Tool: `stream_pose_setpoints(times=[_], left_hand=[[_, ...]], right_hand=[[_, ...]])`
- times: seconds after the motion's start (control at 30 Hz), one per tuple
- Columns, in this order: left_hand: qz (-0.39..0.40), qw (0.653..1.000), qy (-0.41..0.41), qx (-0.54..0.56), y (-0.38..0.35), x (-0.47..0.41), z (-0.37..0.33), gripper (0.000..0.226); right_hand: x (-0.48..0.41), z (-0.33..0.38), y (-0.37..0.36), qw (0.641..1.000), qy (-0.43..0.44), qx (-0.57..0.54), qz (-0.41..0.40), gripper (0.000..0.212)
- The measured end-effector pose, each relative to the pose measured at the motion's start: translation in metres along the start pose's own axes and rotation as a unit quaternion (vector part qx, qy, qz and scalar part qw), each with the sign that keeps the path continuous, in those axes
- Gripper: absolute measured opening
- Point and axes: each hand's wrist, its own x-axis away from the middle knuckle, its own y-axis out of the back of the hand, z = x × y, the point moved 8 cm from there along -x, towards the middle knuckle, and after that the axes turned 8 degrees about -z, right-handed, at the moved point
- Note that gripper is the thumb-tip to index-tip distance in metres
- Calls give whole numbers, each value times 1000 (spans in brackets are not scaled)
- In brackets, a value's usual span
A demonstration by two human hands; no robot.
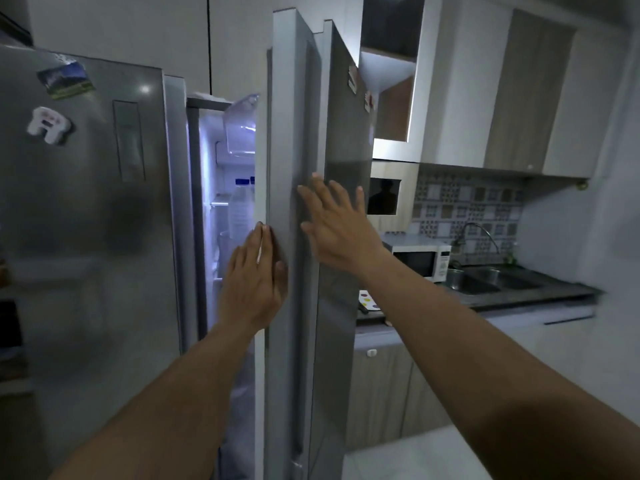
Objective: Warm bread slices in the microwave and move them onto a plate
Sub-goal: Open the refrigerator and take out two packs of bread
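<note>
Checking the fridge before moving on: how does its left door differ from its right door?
The left door is shut; the right door stands ajar, lit shelves showing in the gap. The left hand and right hand lie flat on the right door; neither touches the left door. Both are grey and carry magnets.

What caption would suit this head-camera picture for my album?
Open fridge door with the left hand and right hand flat on it, microwave beyond.

The kitchen is dim and murky, its brightest light a cold white glow from the open steel fridge's interior (221, 188). A small glare spot sits on the grey left fridge door (144, 89). Both arms are motion-blurred, and straight lines bow toward the edges.
</note>
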Motion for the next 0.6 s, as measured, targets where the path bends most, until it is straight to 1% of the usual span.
stream_pose_setpoints(times=[0.13,0.2,0.3,0.4,0.5,0.6], left_hand=[[-6,1000,-3,17,4,-7,-20,67],[5,1000,-1,11,3,-8,-30,68],[10,1000,-16,9,-2,-8,-43,66],[27,999,-38,17,-10,-9,-54,62],[38,997,-65,26,-17,-15,-65,63],[48,994,-74,65,-27,-17,-75,63]], right_hand=[[23,-18,19,997,-52,-44,-22,69],[33,-30,24,993,-90,-67,-24,74],[45,-45,29,982,-151,-106,-30,84],[56,-55,35,964,-209,-149,-63,93],[66,-68,37,955,-244,-144,-88,104],[77,-85,39,942,-289,-144,-96,103]])
